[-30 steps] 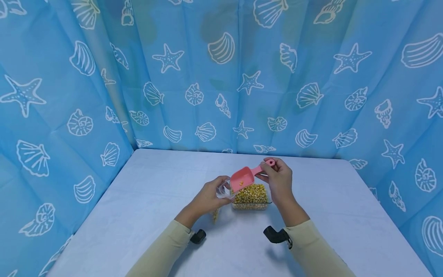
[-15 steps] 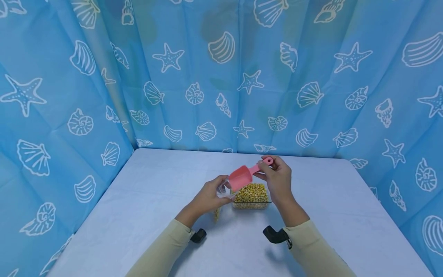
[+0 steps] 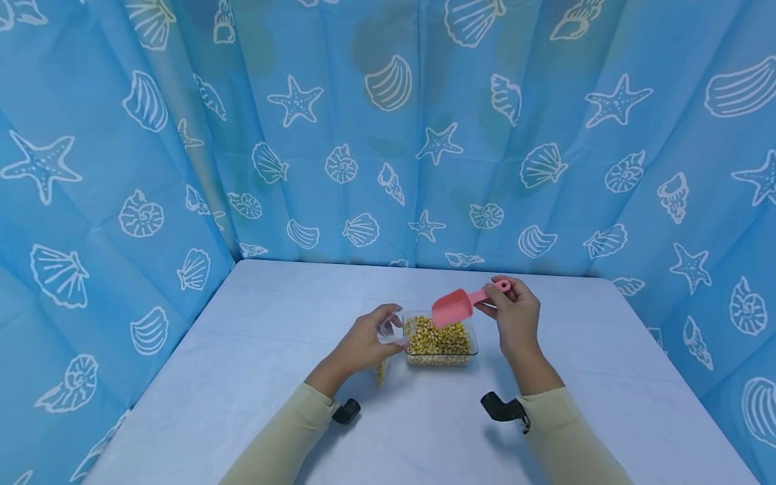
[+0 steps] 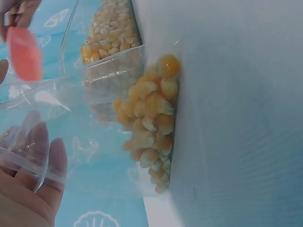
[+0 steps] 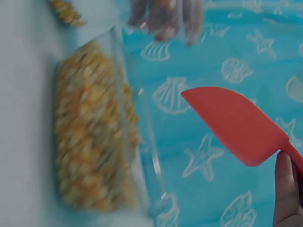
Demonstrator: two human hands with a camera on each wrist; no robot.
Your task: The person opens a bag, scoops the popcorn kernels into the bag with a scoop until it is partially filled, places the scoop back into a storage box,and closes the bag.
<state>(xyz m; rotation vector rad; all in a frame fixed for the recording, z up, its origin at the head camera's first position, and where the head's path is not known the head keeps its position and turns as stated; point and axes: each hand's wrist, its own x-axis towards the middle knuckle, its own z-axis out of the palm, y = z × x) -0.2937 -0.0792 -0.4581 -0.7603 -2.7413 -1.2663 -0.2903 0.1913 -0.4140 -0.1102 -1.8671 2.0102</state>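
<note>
Shifting rightward off clear bag (image 4: 102, 146): pink scoop (image 3: 453, 308) | right hand (image 3: 517, 316): gripping scoop | left hand (image 3: 366, 340): holding bag

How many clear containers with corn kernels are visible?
2: a bag in the left hand, and a rectangular box on the table. No sign of hidden ones.

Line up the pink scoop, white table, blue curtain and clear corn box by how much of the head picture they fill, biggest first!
1. Blue curtain
2. White table
3. Clear corn box
4. Pink scoop
No ties here.
</note>
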